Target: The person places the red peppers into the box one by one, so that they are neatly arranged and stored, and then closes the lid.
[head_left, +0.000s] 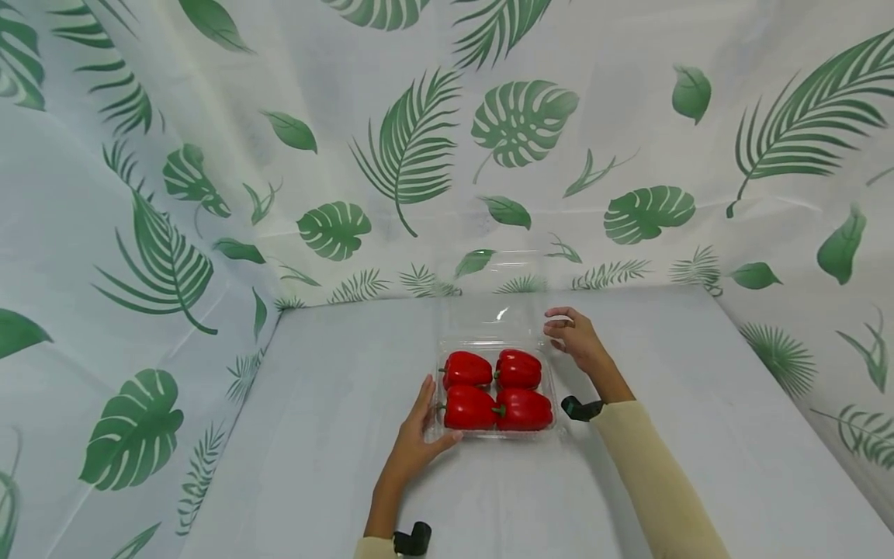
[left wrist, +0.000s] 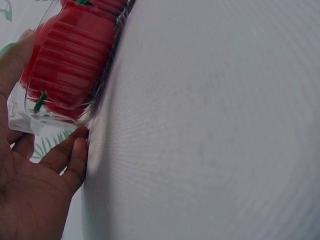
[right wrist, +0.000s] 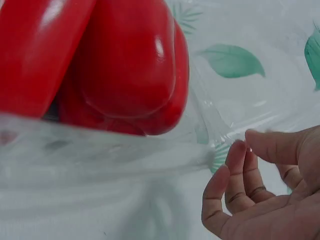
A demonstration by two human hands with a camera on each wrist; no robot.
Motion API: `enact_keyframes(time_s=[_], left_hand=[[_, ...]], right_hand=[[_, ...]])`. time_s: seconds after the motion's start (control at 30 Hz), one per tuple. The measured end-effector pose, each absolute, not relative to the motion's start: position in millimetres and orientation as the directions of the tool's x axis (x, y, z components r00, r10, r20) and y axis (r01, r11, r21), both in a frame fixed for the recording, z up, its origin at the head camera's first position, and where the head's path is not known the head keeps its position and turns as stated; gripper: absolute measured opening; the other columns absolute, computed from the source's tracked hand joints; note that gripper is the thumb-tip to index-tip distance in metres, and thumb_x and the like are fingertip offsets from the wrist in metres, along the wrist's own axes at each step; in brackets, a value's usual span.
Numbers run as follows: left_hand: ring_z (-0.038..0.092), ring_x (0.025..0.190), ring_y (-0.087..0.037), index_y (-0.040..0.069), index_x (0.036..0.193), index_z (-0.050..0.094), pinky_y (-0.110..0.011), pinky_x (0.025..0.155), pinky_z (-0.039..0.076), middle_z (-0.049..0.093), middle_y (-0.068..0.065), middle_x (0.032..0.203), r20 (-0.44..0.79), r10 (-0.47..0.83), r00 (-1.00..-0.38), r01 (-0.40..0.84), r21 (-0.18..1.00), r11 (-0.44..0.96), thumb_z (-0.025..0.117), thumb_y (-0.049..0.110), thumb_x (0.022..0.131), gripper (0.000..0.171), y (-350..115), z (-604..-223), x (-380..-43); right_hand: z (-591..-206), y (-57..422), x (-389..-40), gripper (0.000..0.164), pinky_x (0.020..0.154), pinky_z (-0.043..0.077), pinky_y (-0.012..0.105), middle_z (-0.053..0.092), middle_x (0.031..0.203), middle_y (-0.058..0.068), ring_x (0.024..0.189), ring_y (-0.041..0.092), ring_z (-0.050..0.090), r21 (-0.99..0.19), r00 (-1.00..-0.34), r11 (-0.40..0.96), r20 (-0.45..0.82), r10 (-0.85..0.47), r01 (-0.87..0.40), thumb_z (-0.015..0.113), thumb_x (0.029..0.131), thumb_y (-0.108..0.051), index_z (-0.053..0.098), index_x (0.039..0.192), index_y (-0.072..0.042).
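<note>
A clear plastic clamshell box (head_left: 489, 435) sits on the table with its transparent lid (head_left: 499, 310) raised at the far side. Inside lie several red bell peppers (head_left: 469, 407) with green stems. My left hand (head_left: 417, 442) is at the box's near left corner, fingers along the left side and thumb at the front edge. In the left wrist view, the ribbed box wall (left wrist: 70, 65) shows beside this hand. My right hand (head_left: 574, 338) is by the lid's right edge near the hinge, fingers loosely bent. Whether its fingertips touch the plastic is hard to tell.
A white tabletop (head_left: 321, 411) lies under the box. White sheeting (head_left: 419, 46) printed with green leaves rises behind it and on both sides. Black wrist devices (head_left: 580, 408) are worn on both arms, at the ends of pale yellow sleeves (head_left: 649, 466).
</note>
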State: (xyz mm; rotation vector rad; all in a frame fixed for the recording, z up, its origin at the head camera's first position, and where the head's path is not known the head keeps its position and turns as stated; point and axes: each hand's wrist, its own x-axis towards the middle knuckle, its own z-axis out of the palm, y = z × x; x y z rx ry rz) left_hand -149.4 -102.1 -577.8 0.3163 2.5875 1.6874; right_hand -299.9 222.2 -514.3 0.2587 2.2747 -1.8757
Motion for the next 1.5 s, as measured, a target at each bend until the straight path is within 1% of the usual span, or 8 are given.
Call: enact_keyframes(time_s=[0.1, 0.33, 0.43, 0.63, 0.83, 1.07, 1.27, 1.5], left_hand=[[0.023, 0.150, -0.024, 0.027, 0.158, 0.017, -0.046, 0.113, 0.037, 0.014, 0.008, 0.164, 0.082, 0.192, -0.978, 0.152, 0.912, 0.381, 0.076, 0.044, 0.081, 0.098, -103, -576, -150], [0.023, 0.150, -0.025, 0.023, 0.158, 0.018, -0.046, 0.113, 0.037, 0.014, 0.006, 0.164, 0.080, 0.194, -0.978, 0.149, 0.916, 0.373, 0.076, 0.044, 0.081, 0.099, -104, -573, -150], [0.023, 0.150, -0.028, 0.020, 0.158, 0.018, -0.047, 0.113, 0.037, 0.014, 0.004, 0.165, 0.086, 0.198, -0.976, 0.156, 0.916, 0.370, 0.076, 0.043, 0.082, 0.098, -104, -574, -150], [0.024, 0.149, -0.029, 0.019, 0.157, 0.019, -0.048, 0.112, 0.037, 0.014, 0.003, 0.165, 0.093, 0.196, -0.976, 0.161, 0.916, 0.368, 0.076, 0.042, 0.082, 0.097, -103, -574, -150], [0.024, 0.150, -0.028, 0.021, 0.157, 0.019, -0.047, 0.113, 0.037, 0.014, 0.003, 0.165, 0.093, 0.204, -0.974, 0.163, 0.917, 0.363, 0.075, 0.041, 0.083, 0.096, -103, -575, -149], [0.046, 0.138, -0.035, 0.032, 0.158, 0.008, -0.049, 0.108, 0.044, 0.020, -0.002, 0.164, 0.032, 0.180, -0.983, 0.096, 0.927, 0.363, 0.076, 0.045, 0.080, 0.104, -102, -575, -145], [0.035, 0.144, -0.036, 0.030, 0.158, 0.002, -0.050, 0.109, 0.043, 0.014, 0.003, 0.165, 0.084, 0.195, -0.977, 0.151, 0.920, 0.362, 0.082, 0.031, 0.078, 0.113, -103, -575, -147], [0.034, 0.144, -0.039, 0.023, 0.158, 0.013, -0.051, 0.108, 0.041, 0.022, -0.006, 0.163, 0.124, 0.223, -0.967, 0.201, 0.910, 0.364, 0.072, 0.025, 0.086, 0.093, -109, -574, -145]], right_hand=[[-512, 225, -297, 0.035, 0.099, 0.054, 0.045, 0.056, 0.121, 0.019, 0.109, 0.035, 0.057, -0.958, -0.982, 0.225, -0.187, -0.008, 0.181, 0.058, 0.097, -0.008, 0.046, 0.129, -0.003], [-507, 232, -283, 0.030, 0.085, 0.056, 0.019, 0.057, 0.118, 0.022, 0.092, 0.008, 0.060, -0.957, -0.996, 0.290, -0.044, -0.071, 0.022, 0.062, 0.095, -0.011, 0.050, 0.119, 0.002], [-508, 235, -278, 0.027, 0.080, 0.054, 0.013, 0.060, 0.112, 0.018, 0.090, 0.006, 0.060, -0.957, -0.997, 0.291, -0.020, -0.080, -0.004, 0.062, 0.094, -0.010, 0.053, 0.116, 0.005], [-512, 242, -270, 0.020, 0.084, 0.057, 0.021, 0.063, 0.097, -0.002, 0.094, 0.013, 0.062, -0.961, -0.995, 0.276, -0.050, -0.082, 0.025, 0.055, 0.097, -0.010, 0.056, 0.110, 0.006], [-521, 247, -262, 0.019, 0.078, 0.055, 0.020, 0.060, 0.094, -0.006, 0.083, 0.006, 0.056, -0.949, -0.996, 0.316, -0.047, -0.074, 0.021, 0.049, 0.097, -0.008, 0.061, 0.104, 0.004], [-529, 246, -250, 0.023, 0.084, 0.059, 0.027, 0.064, 0.108, 0.018, 0.091, 0.001, 0.058, -0.925, -0.996, 0.378, 0.007, -0.088, -0.040, 0.050, 0.100, -0.012, 0.063, 0.106, 0.005], [-536, 244, -242, 0.020, 0.079, 0.061, 0.031, 0.066, 0.105, 0.020, 0.089, 0.001, 0.058, -0.903, -0.993, 0.420, 0.058, -0.099, -0.095, 0.050, 0.100, -0.010, 0.064, 0.103, 0.004], [-543, 242, -235, 0.018, 0.072, 0.060, 0.024, 0.065, 0.102, 0.024, 0.088, 0.007, 0.062, -0.919, -0.984, 0.361, 0.117, -0.135, -0.158, 0.053, 0.099, -0.008, 0.062, 0.105, 0.007]])
